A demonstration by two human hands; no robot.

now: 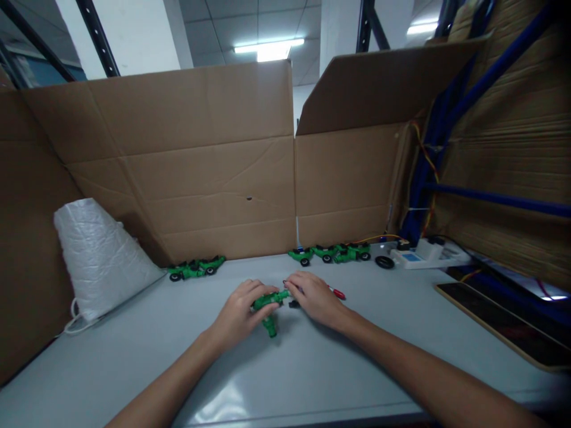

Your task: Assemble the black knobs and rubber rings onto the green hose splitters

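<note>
My left hand [243, 309] is closed around a green toy vehicle part [267, 299], thumb and fingers on opposite sides of it. Just below it, another green piece [270, 326] shows; I cannot tell whether the two are joined. My right hand [314, 297] has its fingers pinched together at the right end of the held part, and what they grip is hidden. A small black piece [294, 304] is under its fingertips. From behind this hand sticks out a red pen-like object [338, 293]; whether the hand holds it cannot be made out.
Green toy vehicles with black wheels stand in a left group [196, 268] and a right group [330, 254] along the cardboard wall [209, 196]. A silvery bag [100, 261] leans at left. On the right are a black ring [384, 262], a power strip [428, 255] and a dark flat panel [499, 324].
</note>
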